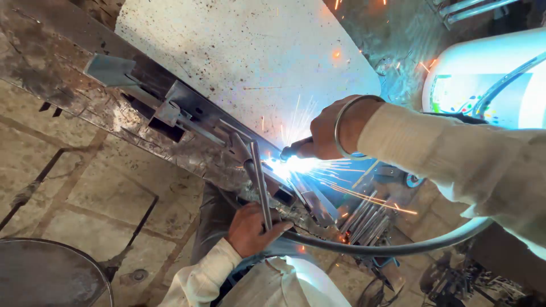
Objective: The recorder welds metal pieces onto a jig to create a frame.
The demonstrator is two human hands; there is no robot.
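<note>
Table [256, 51] overhangs stone floor [96, 187]; my right hand [327, 133] grips welding torch [296, 150], left hand [250, 227] grips steel rod [260, 182] at table edge.

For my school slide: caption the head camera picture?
Right hand welds with torch, sparks flying; left hand steadies metal rod.

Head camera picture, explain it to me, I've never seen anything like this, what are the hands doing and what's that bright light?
The camera sits on the person's head and looks down at their own two hands. The right hand, with a metal bangle on the wrist, holds a welding tool whose tip meets a long metal frame. The bright blue-white glare and flying sparks come from that spot. The left hand grips a thin metal rod standing up against the frame. A grey cable curves below. Underneath lies a stone tile floor.
</note>
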